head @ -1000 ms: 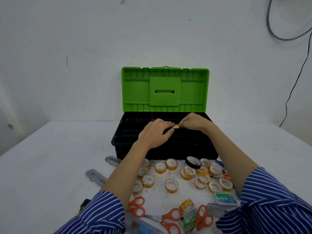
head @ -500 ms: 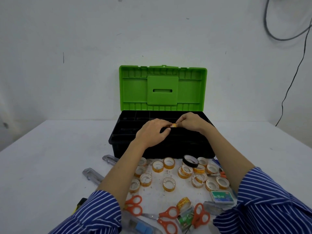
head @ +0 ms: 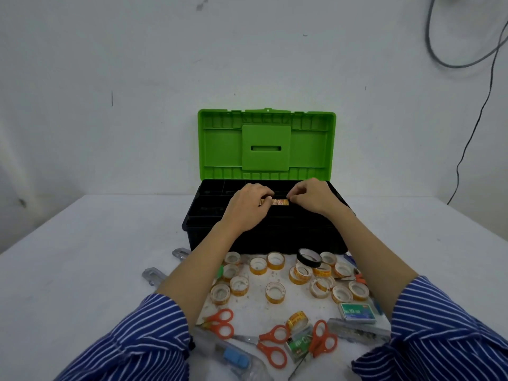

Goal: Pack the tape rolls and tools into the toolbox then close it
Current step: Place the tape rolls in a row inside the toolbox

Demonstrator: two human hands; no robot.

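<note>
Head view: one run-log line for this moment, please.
left hand: holds tape roll | right hand: pinches it | toolbox: open

I see a white table (head: 68,270) set against a pale, scuffed wall (head: 110,64). A dark cable (head: 479,116) hangs down the wall at upper right, with a grey cable (head: 439,55) looped above it.

At the frame's centre the toolbox (head: 264,232) stands open, its black base divided into compartments and its bright green lid (head: 266,145) upright behind. Above the base, a small orange-printed tape roll (head: 279,202) is held edge-on. Below the box, many clear tape rolls with orange cores (head: 275,291) lie scattered, with one black tape roll (head: 309,257) among them. Orange-handled scissors (head: 220,323) lie along the lower centre.
</note>
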